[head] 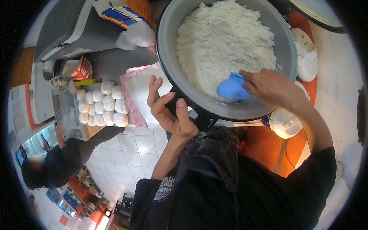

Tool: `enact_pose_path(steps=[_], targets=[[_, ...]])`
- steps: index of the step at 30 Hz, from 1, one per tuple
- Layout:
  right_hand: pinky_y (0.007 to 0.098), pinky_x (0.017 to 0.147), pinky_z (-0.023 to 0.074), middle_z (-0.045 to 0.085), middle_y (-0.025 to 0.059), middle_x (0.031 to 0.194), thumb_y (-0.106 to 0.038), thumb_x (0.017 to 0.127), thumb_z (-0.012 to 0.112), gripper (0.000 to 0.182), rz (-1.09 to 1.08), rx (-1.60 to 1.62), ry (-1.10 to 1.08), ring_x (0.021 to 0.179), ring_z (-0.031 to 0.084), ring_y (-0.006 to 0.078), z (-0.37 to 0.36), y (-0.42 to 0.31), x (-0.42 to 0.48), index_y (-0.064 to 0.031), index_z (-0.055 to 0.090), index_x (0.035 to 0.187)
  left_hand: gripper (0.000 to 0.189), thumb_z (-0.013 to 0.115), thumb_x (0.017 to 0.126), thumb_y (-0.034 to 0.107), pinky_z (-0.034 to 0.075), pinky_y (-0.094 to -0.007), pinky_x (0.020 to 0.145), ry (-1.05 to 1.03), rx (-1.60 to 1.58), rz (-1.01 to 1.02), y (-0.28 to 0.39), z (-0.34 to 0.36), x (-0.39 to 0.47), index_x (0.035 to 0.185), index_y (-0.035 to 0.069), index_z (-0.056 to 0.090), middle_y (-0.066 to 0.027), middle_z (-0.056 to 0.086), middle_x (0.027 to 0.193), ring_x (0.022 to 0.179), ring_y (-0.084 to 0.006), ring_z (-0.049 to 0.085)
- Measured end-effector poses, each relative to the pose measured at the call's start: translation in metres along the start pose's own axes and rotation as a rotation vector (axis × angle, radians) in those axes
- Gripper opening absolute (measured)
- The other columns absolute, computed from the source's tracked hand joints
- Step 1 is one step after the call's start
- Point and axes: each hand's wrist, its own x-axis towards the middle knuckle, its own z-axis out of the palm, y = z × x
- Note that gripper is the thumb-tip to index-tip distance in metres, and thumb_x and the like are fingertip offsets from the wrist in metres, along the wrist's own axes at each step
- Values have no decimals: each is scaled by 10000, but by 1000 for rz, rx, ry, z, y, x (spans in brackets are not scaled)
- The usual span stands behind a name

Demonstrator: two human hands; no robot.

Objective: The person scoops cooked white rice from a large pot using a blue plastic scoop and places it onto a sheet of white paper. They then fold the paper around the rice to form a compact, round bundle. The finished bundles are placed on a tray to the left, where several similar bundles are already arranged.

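A large round metal pot stands before me, holding a mound of white cooked rice. My right hand reaches over the pot's near right rim and grips a blue plastic scoop, which rests against the rice near the wall. Beside the pot's black handle, my left hand is raised palm up with its fingers bent and apart, holding nothing. White paper sheets, some with a red print, lie just left of the pot, partly behind my left fingers.
Rows of white wrapped bundles stand left of the paper. Farther left are a clear plastic bin and a co-worker in black. A dark cooler box stands at the upper left. White lidded appliances sit right of the pot.
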Motion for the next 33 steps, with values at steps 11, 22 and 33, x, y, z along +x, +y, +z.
enact_pose_path(steps=[11, 22, 33], targets=[[471, 881, 527, 727, 188, 1040, -313, 1032, 507, 385, -135, -262, -340, 982, 683, 389, -76, -14, 13, -79, 679, 1286, 252, 565, 900, 26, 227, -567, 1218, 46, 2, 27, -3, -1, -1, 1142, 63, 506, -211, 475, 1413, 1453, -435, 353], [329, 430, 445, 646, 128, 692, -355, 1049, 503, 338, 191, 150, -536, 471, 588, 161, -78, 34, 41, -104, 698, 1163, 254, 593, 897, 57, 245, -560, 1199, 40, -35, 31, -7, 2, 1, 1138, 54, 513, -222, 473, 1413, 1442, -433, 366], [483, 872, 525, 727, 202, 1042, -322, 1029, 501, 357, -55, -293, -351, 999, 679, 393, -59, -9, 27, -121, 704, 1242, 267, 574, 891, 68, 244, -587, 1217, 67, 9, 41, -4, 4, 2, 1149, 51, 508, -226, 484, 1401, 1424, -407, 396]])
